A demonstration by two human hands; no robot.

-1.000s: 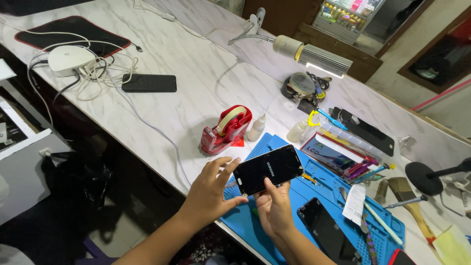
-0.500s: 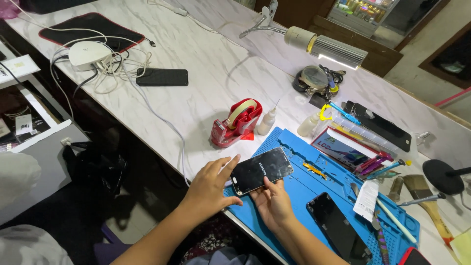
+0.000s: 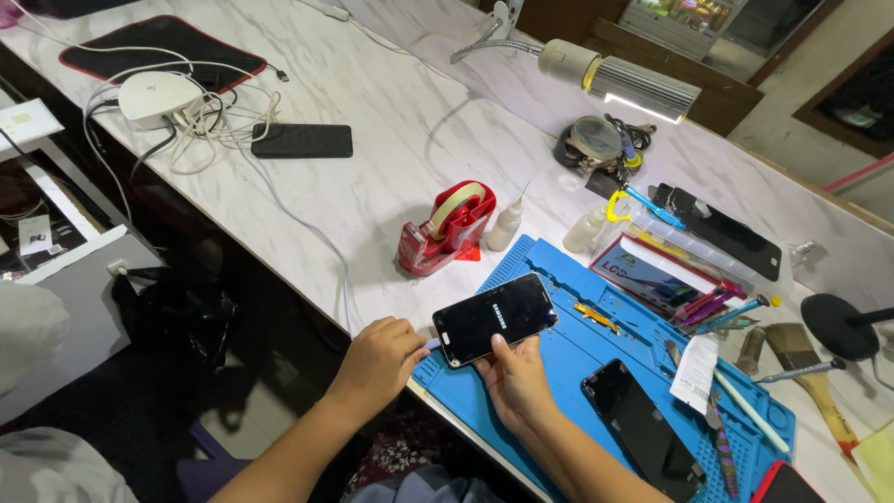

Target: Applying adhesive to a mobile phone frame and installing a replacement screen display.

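Observation:
A black smartphone (image 3: 494, 318) with a dark screen is held over the near left end of a blue work mat (image 3: 559, 373). My right hand (image 3: 518, 382) grips it from below, thumb on the lower edge of the screen. My left hand (image 3: 380, 358) is curled at the phone's left end, fingertips pinching a small pale tool or tab against that edge; what exactly it pinches is too small to tell. A second black phone (image 3: 644, 428) lies flat on the mat to the right.
A red tape dispenser (image 3: 445, 227), two small squeeze bottles (image 3: 504, 224), a desk lamp (image 3: 622, 80), a tool case (image 3: 663, 265), brushes and screwdrivers (image 3: 801, 373) crowd the marble table (image 3: 391, 121). Another phone (image 3: 302, 141) and a white charger with cables (image 3: 160, 96) lie far left.
The phone has tilted and shifted slightly toward the mat's left edge. My left hand has closed from spread fingers into a curl at the phone's left end. The camera view has swung a little.

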